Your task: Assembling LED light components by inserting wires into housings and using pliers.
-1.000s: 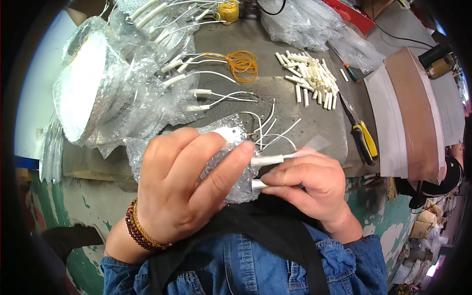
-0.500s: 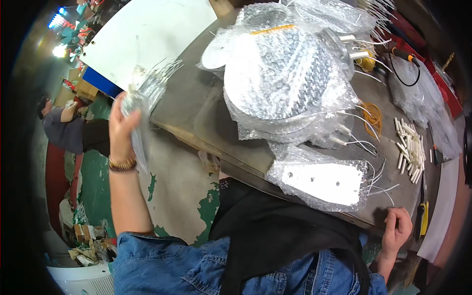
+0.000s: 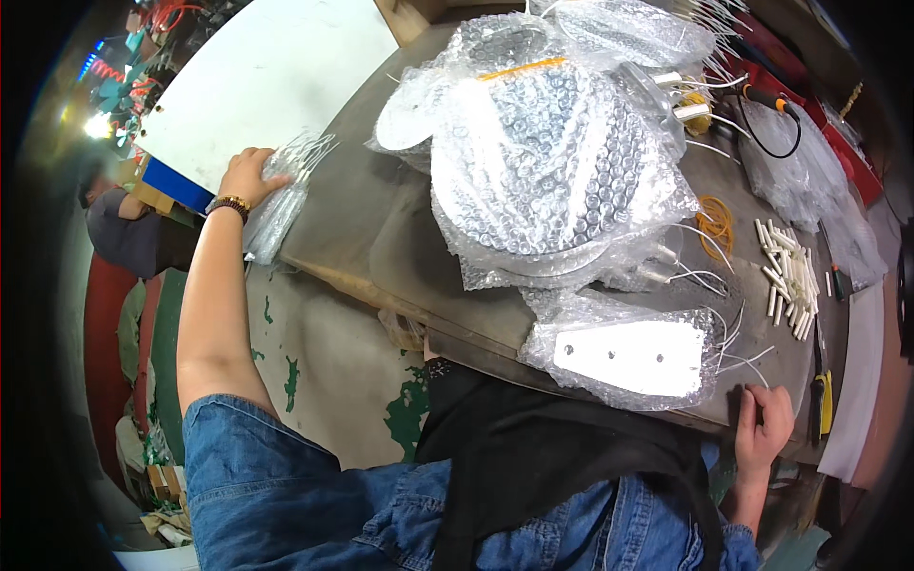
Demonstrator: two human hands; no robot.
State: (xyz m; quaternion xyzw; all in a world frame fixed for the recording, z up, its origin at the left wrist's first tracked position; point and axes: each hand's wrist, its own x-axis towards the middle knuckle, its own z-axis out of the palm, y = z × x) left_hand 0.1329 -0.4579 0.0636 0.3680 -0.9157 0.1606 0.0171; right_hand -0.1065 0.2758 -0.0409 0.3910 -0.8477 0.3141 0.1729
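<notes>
White panel in bubble wrap (image 3: 595, 354) lies along the near table (image 3: 367, 209) edge; I see the right hand (image 3: 764, 423) just right of it, fingers curled, can't tell if pinching. Farther out I have the left hand (image 3: 251, 177), thumb spread from fingers, on clear wired packets (image 3: 276, 221); white board (image 3: 267, 81) beyond.

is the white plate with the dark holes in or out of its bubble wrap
In: the white plate has clear bubble wrap extending past its edges, with white wires sticking out at right.
</notes>
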